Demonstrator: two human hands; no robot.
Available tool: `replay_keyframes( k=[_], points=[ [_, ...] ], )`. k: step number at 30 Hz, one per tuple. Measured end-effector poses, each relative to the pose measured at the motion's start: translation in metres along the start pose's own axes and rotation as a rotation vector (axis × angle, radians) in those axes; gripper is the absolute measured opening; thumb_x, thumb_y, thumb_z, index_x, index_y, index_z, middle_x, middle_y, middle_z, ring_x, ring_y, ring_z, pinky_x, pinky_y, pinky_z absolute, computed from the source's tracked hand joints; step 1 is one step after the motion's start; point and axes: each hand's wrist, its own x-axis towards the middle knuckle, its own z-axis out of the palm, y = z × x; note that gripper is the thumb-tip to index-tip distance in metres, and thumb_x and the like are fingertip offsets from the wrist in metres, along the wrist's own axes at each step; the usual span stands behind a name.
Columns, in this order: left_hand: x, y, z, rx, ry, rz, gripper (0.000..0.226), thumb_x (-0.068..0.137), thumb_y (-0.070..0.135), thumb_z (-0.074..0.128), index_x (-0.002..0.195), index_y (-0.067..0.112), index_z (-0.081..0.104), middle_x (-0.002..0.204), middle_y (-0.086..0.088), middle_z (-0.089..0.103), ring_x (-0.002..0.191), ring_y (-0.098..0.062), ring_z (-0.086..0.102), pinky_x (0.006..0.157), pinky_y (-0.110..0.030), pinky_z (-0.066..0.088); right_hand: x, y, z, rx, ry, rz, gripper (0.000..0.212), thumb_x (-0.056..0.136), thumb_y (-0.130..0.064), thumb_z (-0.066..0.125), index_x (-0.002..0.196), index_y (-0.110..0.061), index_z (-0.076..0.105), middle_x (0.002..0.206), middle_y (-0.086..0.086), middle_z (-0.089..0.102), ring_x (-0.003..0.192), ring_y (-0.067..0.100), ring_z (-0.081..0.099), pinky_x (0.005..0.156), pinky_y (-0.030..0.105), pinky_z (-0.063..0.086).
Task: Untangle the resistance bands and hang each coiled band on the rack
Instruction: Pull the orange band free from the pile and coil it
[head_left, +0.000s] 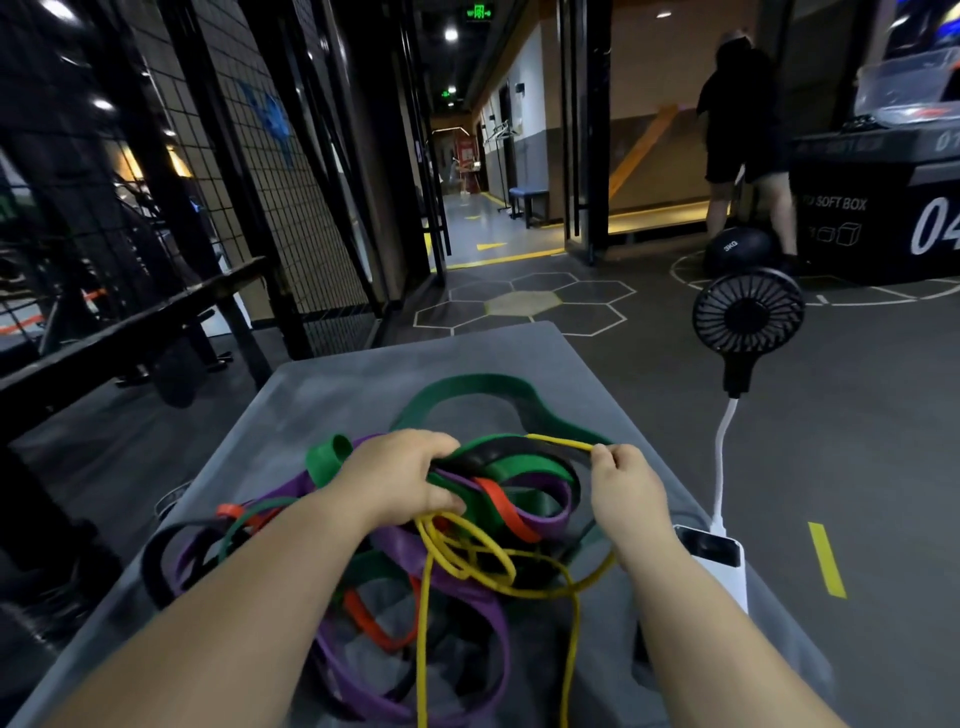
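A tangle of resistance bands lies on a grey table (363, 374): a wide green band (467, 387) looping toward the far end, purple bands (467, 587), an orange band (501, 506), a black band (498, 451) and a thin yellow band (467, 551). My left hand (402, 475) grips a bunch of the bands near the middle of the pile. My right hand (621, 480) pinches the far end of the yellow band, which runs taut from it across the black band.
A black hand-held fan (748, 317) on a white cable stands at the table's right edge beside a white power bank (719, 558). A black wire-mesh rack (156, 182) rises on the left. A person stands by a black soft box (878, 208) and medicine ball (740, 249) at the far right.
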Motion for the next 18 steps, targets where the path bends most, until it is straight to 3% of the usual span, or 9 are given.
replay_keyframes(
  k=[2,5,9,12,15,18],
  points=[
    [0.0,-0.009,-0.001,-0.195,0.015,-0.051,0.059,0.069,0.051,0.08,0.122,0.032,0.061,0.116,0.013,0.065,0.105,-0.013,0.062,0.085,-0.032,0.05,0.0,0.001,0.003,0.026,-0.004,0.019,0.023,0.105,-0.03,0.037,0.103,-0.013,0.052,0.093,0.005,0.055,0.092,0.027,0.051,0.079,0.034,0.038],
    [0.0,-0.012,-0.006,-0.487,0.095,-0.049,0.039,0.07,0.038,0.085,0.104,0.031,0.068,0.1,0.014,0.071,0.093,-0.002,0.065,0.075,-0.025,0.048,0.002,0.002,0.008,0.073,0.006,0.043,0.025,0.104,-0.028,0.039,0.106,-0.01,0.055,0.097,0.008,0.054,0.093,0.028,0.05,0.081,0.034,0.039],
    [0.0,-0.012,-0.009,-0.576,0.135,-0.061,0.033,0.073,0.033,0.083,0.101,0.029,0.067,0.095,0.018,0.068,0.086,0.01,0.058,0.071,-0.013,0.046,0.008,0.012,0.009,0.112,-0.002,0.093,0.022,0.103,-0.03,0.039,0.101,-0.014,0.054,0.095,0.01,0.057,0.093,0.03,0.052,0.078,0.034,0.038],
    [-0.001,-0.018,-0.004,-0.763,0.178,-0.112,0.029,0.077,0.021,0.08,0.103,0.021,0.067,0.096,0.011,0.071,0.086,-0.002,0.065,0.069,-0.015,0.049,0.013,0.018,0.013,0.18,-0.015,0.16,0.023,0.098,-0.035,0.04,0.084,-0.019,0.05,0.077,0.006,0.05,0.078,0.027,0.047,0.07,0.038,0.036],
    [0.0,-0.019,-0.001,-1.123,0.286,-0.181,0.02,0.084,0.003,0.07,0.101,0.011,0.064,0.096,-0.003,0.071,0.088,-0.019,0.066,0.077,-0.026,0.053,0.018,0.028,0.013,0.247,-0.031,0.252,0.019,0.079,-0.039,0.036,0.072,-0.022,0.04,0.068,0.0,0.038,0.06,0.021,0.036,0.056,0.029,0.028],
    [0.006,-0.024,-0.003,-1.132,0.367,-0.327,0.014,0.087,0.015,0.071,0.098,0.014,0.062,0.09,-0.004,0.07,0.076,-0.017,0.064,0.071,-0.031,0.051,0.014,0.024,0.006,0.339,-0.004,0.237,0.017,0.07,-0.041,0.034,0.073,-0.025,0.042,0.069,-0.002,0.041,0.058,0.017,0.035,0.051,0.027,0.024]
  ],
)
